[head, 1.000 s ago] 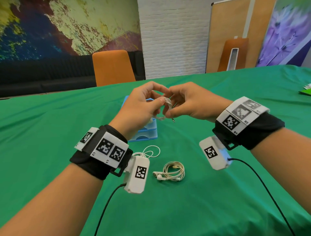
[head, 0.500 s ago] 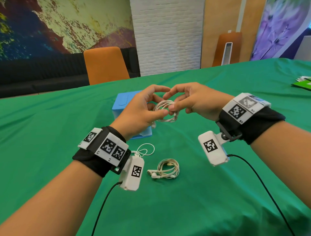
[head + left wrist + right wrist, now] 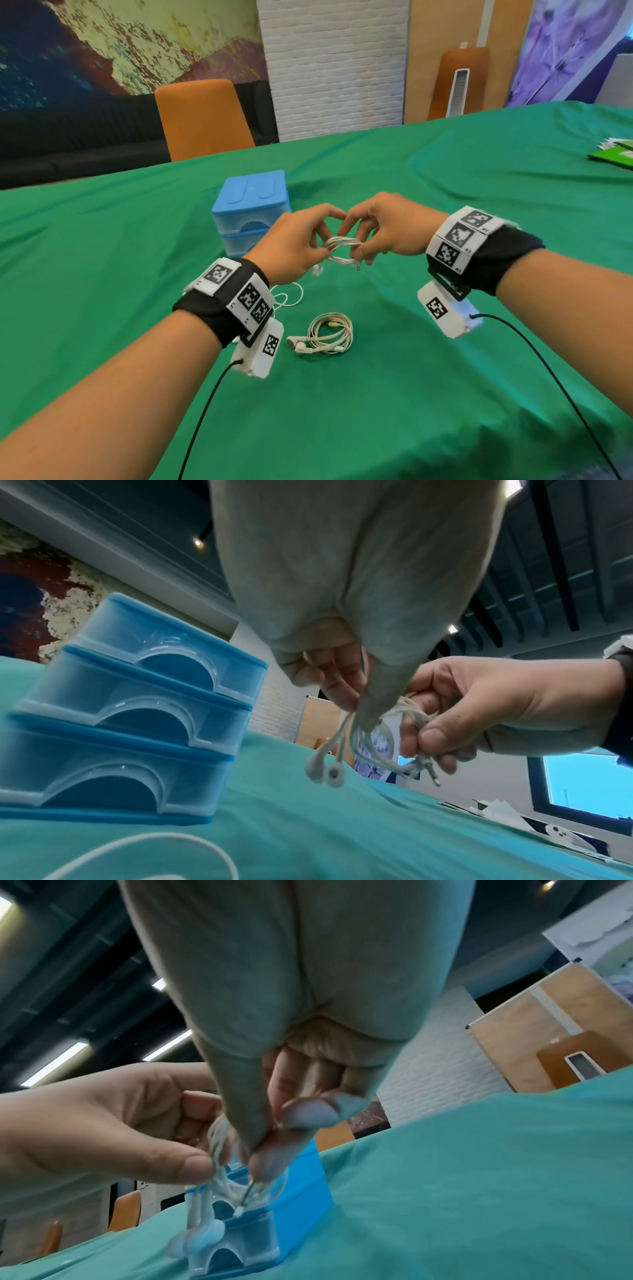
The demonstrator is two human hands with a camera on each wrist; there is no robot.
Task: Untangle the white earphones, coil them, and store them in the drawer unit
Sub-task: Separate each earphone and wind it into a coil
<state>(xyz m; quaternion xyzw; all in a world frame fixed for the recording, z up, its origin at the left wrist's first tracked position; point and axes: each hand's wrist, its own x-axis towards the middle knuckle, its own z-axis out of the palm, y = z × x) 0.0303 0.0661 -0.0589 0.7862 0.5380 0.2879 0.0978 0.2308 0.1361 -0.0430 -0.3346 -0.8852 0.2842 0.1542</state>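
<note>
Both hands hold a small coil of white earphones (image 3: 343, 250) in the air above the green table. My left hand (image 3: 298, 245) pinches the coil's left side; its two earbuds (image 3: 323, 771) dangle below. My right hand (image 3: 380, 231) pinches the right side, and the metal plug (image 3: 433, 773) sticks out under its fingers. The blue drawer unit (image 3: 251, 209) stands just behind the hands with its drawers shut. In the right wrist view the coil (image 3: 222, 1150) hangs in front of the drawer unit (image 3: 291, 1199).
A second, cream coiled earphone set (image 3: 327, 334) lies on the green cloth (image 3: 376, 394) near me. A loose white cable (image 3: 289, 298) lies under my left wrist. An orange chair (image 3: 202, 118) stands behind the table. Green papers (image 3: 613, 154) lie at the far right.
Both hands have come down and slightly toward me with the coil, which now lies flatter between them. The drawer unit's top has come into plain view behind them.
</note>
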